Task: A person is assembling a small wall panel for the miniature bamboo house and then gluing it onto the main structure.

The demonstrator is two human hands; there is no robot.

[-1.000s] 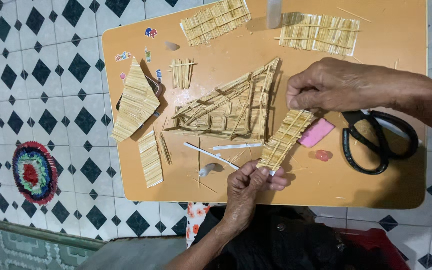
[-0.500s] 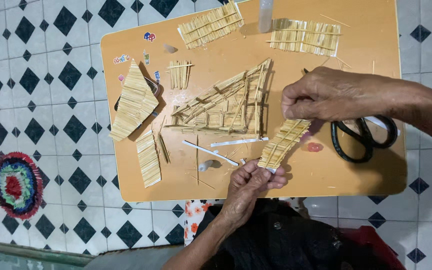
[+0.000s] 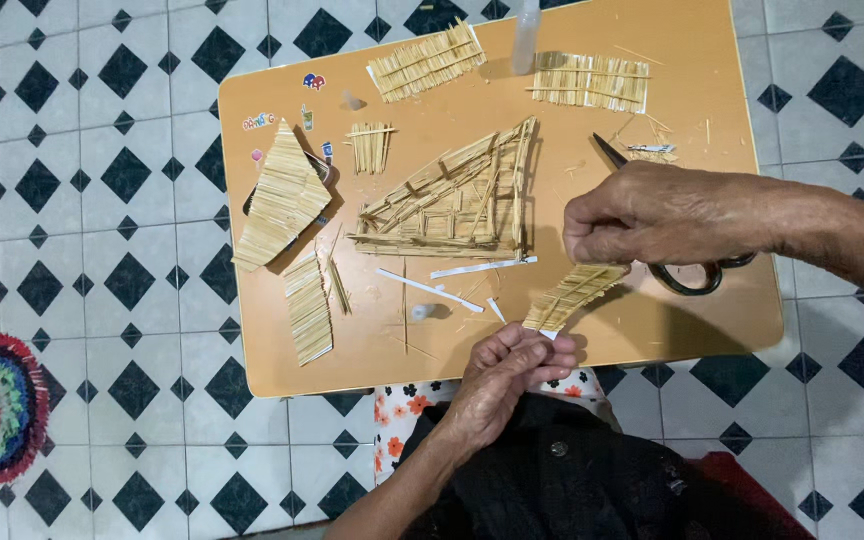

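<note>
Both hands, left hand [image 3: 512,365] and right hand [image 3: 652,212], pinch our stick panel [image 3: 572,295] by its ends; we should keep it flat and grip gently.

Bare bench [image 3: 652,330] lies open right of the triangular stick frame [image 3: 457,200], below the scissors [image 3: 687,270]. Left of the frame, stick panels [image 3: 282,195] crowd the way.
</note>
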